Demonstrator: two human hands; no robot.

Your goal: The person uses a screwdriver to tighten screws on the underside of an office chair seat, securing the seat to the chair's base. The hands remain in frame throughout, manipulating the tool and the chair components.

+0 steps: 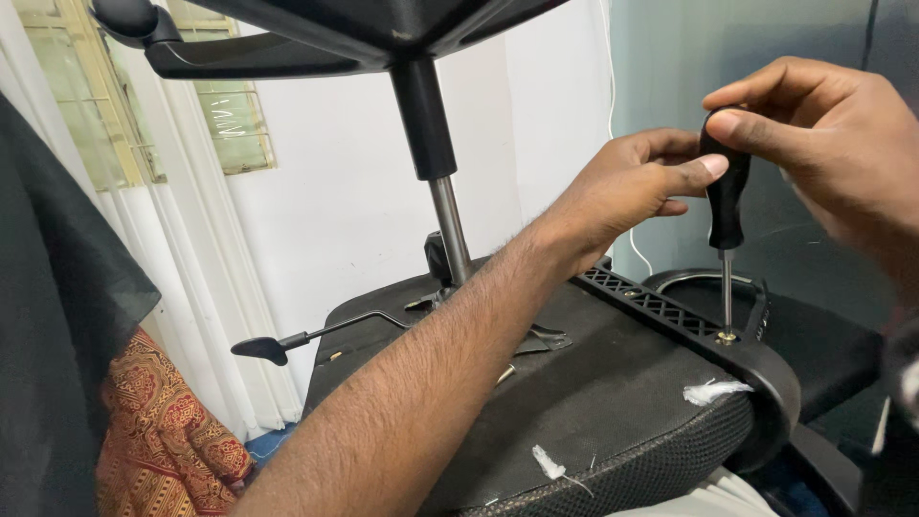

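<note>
Right hand (833, 144) pinches black screwdriver (728, 196) handle top; left hand (622, 187) steadies handle with thumb, fingers curled. Tip upright on brass screw (727, 337) (in black bracket (670, 316)) atop upturned chair seat (574, 402).

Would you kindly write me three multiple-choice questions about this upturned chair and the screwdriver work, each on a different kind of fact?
1. Where does the screwdriver tip rest?
A. on a brass-coloured screw in the armrest bracket
B. on the gas cylinder
C. on the lever

2. What colour is the screwdriver handle?
A. red
B. black
C. yellow

3. How is the screwdriver held?
A. lying flat
B. by one hand only
C. upright, by both hands

Answers: 1 A, the shaft ends on the screw; 2 B, the grip is black; 3 C, the right hand caps the top and the left hand steadies the handle.
</note>
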